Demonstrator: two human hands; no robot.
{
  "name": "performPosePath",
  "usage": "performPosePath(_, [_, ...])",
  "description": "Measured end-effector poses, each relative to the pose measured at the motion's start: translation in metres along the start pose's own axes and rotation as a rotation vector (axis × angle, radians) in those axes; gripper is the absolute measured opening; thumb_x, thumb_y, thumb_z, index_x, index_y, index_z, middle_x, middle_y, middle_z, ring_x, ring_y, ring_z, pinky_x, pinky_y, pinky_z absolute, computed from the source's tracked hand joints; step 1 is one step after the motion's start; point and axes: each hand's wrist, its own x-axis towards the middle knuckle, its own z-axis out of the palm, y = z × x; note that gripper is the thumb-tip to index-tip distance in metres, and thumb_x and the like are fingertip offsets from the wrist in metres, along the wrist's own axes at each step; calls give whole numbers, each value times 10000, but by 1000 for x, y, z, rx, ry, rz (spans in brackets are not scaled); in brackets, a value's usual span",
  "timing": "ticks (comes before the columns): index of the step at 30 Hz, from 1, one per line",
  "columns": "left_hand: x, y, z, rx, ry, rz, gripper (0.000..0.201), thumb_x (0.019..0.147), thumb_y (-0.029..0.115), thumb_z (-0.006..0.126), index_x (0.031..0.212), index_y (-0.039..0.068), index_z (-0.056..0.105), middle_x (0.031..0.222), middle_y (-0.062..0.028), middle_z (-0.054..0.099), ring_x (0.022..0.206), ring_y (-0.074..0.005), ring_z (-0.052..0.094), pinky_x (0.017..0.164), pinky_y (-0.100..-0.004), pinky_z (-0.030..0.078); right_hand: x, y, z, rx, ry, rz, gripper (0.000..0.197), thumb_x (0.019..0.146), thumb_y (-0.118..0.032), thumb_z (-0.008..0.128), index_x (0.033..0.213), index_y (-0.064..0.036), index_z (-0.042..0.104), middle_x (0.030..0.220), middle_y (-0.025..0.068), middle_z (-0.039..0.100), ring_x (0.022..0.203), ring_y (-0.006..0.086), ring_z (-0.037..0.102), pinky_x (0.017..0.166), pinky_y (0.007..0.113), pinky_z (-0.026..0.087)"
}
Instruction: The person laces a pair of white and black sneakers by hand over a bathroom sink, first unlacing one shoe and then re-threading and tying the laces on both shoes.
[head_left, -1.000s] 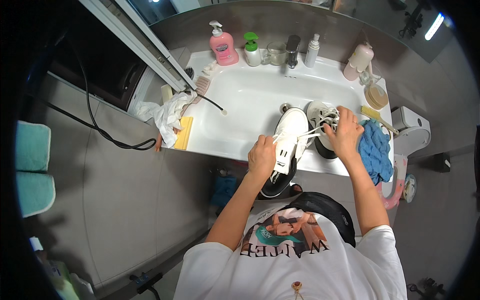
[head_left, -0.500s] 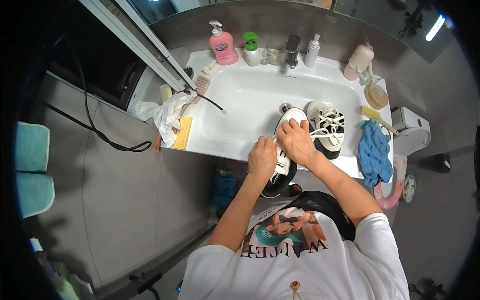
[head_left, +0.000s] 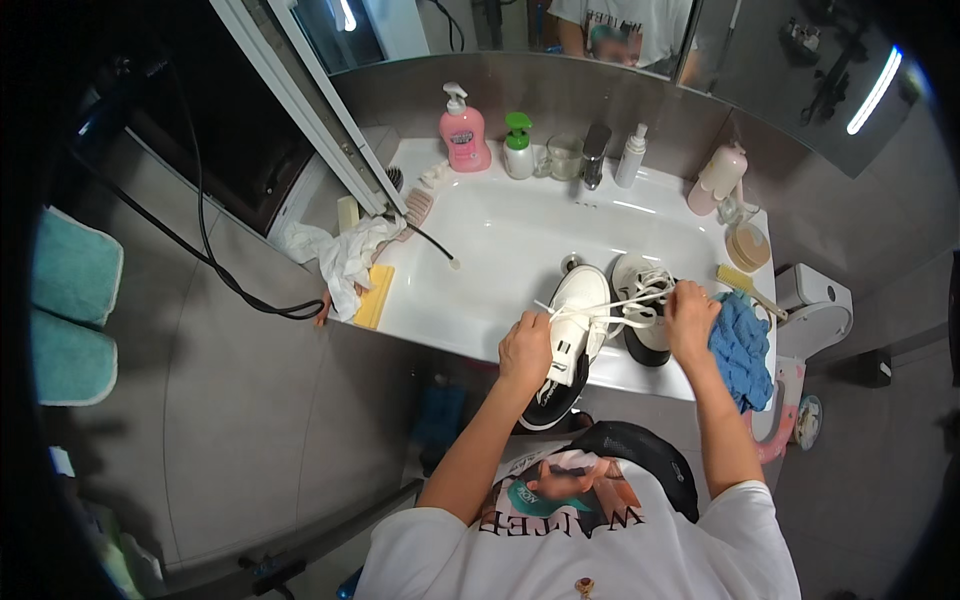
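Note:
A white and black sneaker [head_left: 578, 310] rests tilted over the sink's front edge, its black heel toward me. At its left side my left hand [head_left: 525, 350] is closed against the sneaker, fingertips partly hidden; a short lace end sticks out above the knuckles. Off to the right, my right hand [head_left: 690, 320] pinches a white shoelace [head_left: 628, 302], drawn out from the sneaker across the second one. That second white and black sneaker [head_left: 648, 345] stands in the sink to the right, with loose laces on top.
The white sink [head_left: 480, 235] has a faucet [head_left: 595, 155] at the back, beside a pink pump bottle [head_left: 465, 135] and a green-topped one [head_left: 518, 148]. On the right lie a yellow brush [head_left: 745, 285] and blue cloth [head_left: 740, 350]. A yellow bar [head_left: 373, 297] and white cloth [head_left: 350, 255] sit left.
My right hand has moved away from the sneaker to the right, stretching the shoelace out. My left hand stays at the sneaker's left side. The whole view has shifted, showing more mirror.

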Motion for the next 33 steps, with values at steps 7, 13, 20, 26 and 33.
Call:
performPosePath(7, [-3,0,-8,-60,-11,17,93,842,99,577,821,22,527,792,-160,532,702,-373,569,614,-455,463,4,-103,-3,263,-229,-376,277,635,-189,718,866,-94,599,923,80,553,934,255,517,786,467,318])
performPosePath(13, [-4,-1,-8,-29,-35,11,103,854,121,566,847,26,528,806,-157,538,729,-359,584,625,-453,472,9,-118,16,118,-270,-584,106,764,-178,590,797,-77,589,871,84,564,919,246,536,800,413,340])
performPosePath(20, [1,2,-7,73,-114,-21,98,868,121,520,866,32,561,807,-148,553,735,-339,607,644,-436,491,5,-114,11,-55,-340,-793,105,779,-165,541,814,-68,563,778,87,600,764,238,591,783,392,368])
performPosePath(26, [0,-43,-7,61,-57,-186,133,859,120,510,816,9,569,849,-181,587,754,-381,591,670,-459,478,41,9,-16,-83,-176,-379,122,677,-58,569,788,-45,520,712,107,573,680,280,570,668,418,374])
performPosePath(33, [-5,-40,-13,-6,-18,-108,127,870,119,513,831,4,549,841,-191,564,741,-397,564,647,-478,452,40,-7,-34,95,25,-107,280,717,-121,665,955,-88,522,935,91,562,905,272,531,763,443,338])
